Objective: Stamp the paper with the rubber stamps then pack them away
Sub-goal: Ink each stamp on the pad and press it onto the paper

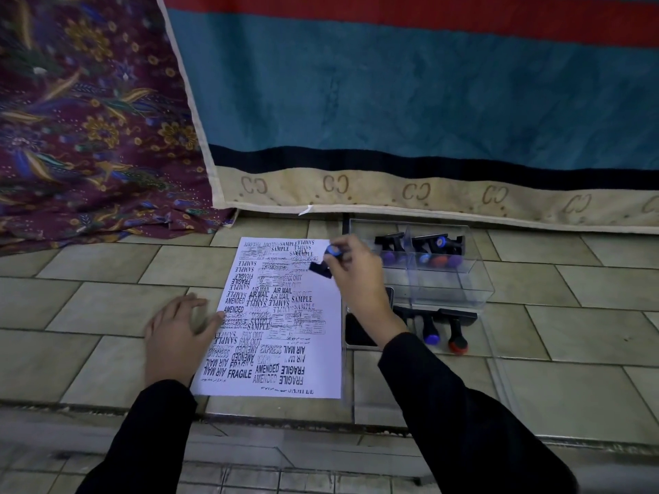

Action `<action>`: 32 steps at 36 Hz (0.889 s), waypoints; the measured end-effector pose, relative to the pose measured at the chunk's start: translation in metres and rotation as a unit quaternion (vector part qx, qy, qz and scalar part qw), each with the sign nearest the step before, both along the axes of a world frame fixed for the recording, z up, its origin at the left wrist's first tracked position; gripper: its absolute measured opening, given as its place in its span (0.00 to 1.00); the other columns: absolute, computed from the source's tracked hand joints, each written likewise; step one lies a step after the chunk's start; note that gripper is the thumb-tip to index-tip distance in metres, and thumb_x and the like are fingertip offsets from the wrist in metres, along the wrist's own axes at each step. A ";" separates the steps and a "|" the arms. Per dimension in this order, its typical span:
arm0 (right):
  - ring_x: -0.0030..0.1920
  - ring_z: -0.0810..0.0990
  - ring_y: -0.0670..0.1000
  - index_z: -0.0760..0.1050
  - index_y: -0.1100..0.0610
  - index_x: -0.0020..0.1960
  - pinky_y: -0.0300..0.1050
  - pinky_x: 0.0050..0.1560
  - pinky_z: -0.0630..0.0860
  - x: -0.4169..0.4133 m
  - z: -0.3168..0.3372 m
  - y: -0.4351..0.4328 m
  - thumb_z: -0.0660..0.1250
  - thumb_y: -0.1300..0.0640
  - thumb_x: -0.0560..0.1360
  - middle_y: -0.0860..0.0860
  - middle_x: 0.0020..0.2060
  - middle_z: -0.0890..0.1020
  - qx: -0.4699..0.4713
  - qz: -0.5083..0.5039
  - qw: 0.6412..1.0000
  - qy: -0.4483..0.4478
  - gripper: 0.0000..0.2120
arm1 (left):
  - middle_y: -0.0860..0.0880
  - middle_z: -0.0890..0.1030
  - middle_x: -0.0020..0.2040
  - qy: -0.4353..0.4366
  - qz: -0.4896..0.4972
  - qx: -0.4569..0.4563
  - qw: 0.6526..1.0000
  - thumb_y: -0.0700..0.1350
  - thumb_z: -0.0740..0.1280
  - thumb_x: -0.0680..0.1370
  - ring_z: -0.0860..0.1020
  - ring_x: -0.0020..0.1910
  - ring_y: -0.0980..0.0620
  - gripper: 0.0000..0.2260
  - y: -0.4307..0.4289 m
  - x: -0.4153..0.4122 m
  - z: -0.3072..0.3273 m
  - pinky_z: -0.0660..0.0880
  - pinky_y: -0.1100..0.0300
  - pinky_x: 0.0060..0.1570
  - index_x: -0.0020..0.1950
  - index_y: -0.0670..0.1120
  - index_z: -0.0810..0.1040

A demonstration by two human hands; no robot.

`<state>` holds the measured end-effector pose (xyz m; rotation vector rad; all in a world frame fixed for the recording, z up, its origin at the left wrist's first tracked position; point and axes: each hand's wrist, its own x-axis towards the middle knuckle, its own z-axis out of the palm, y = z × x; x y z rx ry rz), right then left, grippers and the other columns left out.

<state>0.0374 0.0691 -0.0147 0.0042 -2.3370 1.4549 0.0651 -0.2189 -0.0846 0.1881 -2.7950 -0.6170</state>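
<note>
The light is dim and flat, with a cool, underexposed cast. The white paper is the brightest area, and its print reads sharply in the middle. The floor tiles around it look dull grey-green. Shadows are soft and faint, as under the left hand. The clear walls of the box catch thin pale highlights along their edges. The right hand and the stamp it holds are smeared by motion blur. The black sleeves show almost no detail. Wide-angle distortion bows the tile joints and the hem of the blanket toward the right edge. The bottom strip is soft and streaked.
</note>
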 end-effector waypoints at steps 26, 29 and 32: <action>0.46 0.80 0.43 0.77 0.58 0.53 0.37 0.50 0.78 0.106 -0.017 0.046 0.70 0.63 0.73 0.47 0.48 0.77 0.142 0.014 0.990 0.010 0.09 | 0.47 0.76 0.65 0.009 -0.007 -0.006 1.000 0.58 0.69 0.75 0.72 0.64 0.41 0.18 -0.003 -0.001 -0.004 0.64 0.43 0.65 0.58 0.48 0.79; 0.48 0.78 0.40 0.76 0.59 0.50 0.35 0.52 0.77 0.107 -0.019 0.043 0.70 0.64 0.73 0.49 0.48 0.78 0.155 0.018 0.987 0.022 0.07 | 0.47 0.76 0.65 0.007 -0.007 -0.003 1.000 0.63 0.64 0.72 0.73 0.64 0.41 0.22 -0.003 0.000 -0.004 0.64 0.42 0.65 0.58 0.49 0.79; 0.47 0.77 0.40 0.76 0.58 0.49 0.27 0.54 0.71 0.111 -0.021 0.039 0.71 0.66 0.72 0.49 0.46 0.78 0.185 0.015 0.982 0.035 0.08 | 0.47 0.76 0.65 0.008 -0.010 -0.003 1.000 0.62 0.65 0.73 0.73 0.64 0.41 0.21 -0.003 -0.001 -0.006 0.64 0.42 0.65 0.58 0.49 0.79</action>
